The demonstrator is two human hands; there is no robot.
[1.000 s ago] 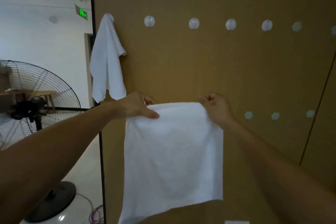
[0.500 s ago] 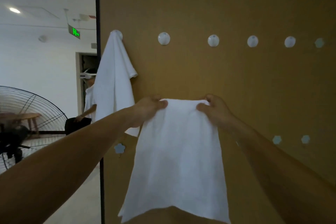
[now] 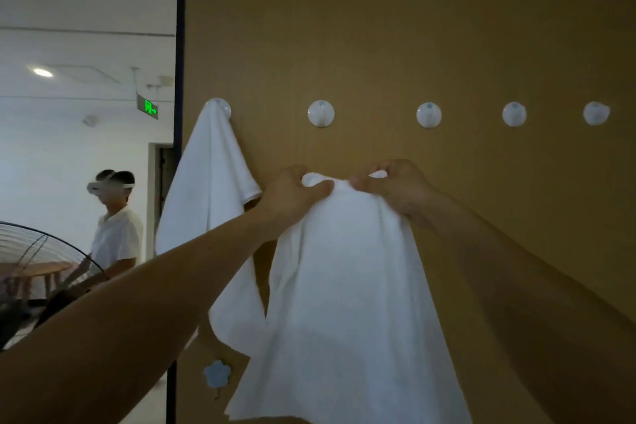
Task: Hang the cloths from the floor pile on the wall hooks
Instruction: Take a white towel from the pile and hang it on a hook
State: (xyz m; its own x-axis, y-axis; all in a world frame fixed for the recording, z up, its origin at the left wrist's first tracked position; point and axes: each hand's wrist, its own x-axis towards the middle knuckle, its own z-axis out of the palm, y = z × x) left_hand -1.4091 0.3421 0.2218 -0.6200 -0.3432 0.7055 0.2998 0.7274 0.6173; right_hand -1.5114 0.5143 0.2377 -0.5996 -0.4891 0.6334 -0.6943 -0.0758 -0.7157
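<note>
**The cloth can slip from the round hook**

The left hand (image 3: 292, 193) and the right hand (image 3: 395, 189) each pinch the gathered top edge of a white cloth (image 3: 344, 286). Both grips are pressed tight on the fabric and sit close to each other. The cloth hangs free in front of the brown wall (image 3: 413, 27), just below the second hook (image 3: 320, 113), and does not touch it yet. On the first hook (image 3: 222, 107) another cloth (image 3: 210, 217) already hangs, just beside the held one.

I think the main danger is the hook itself. It looks like a round, smooth knob, so a thin fold laid over it may slide off under the weight of the cloth. If the hands let go before the bunched edge sits well behind the knob, the cloth probably falls to the floor. If much more fabric hangs on one side, it can also creep off slowly. The left forearm passes near the hung cloth, so a careless lift could brush it and pull it down.
</note>
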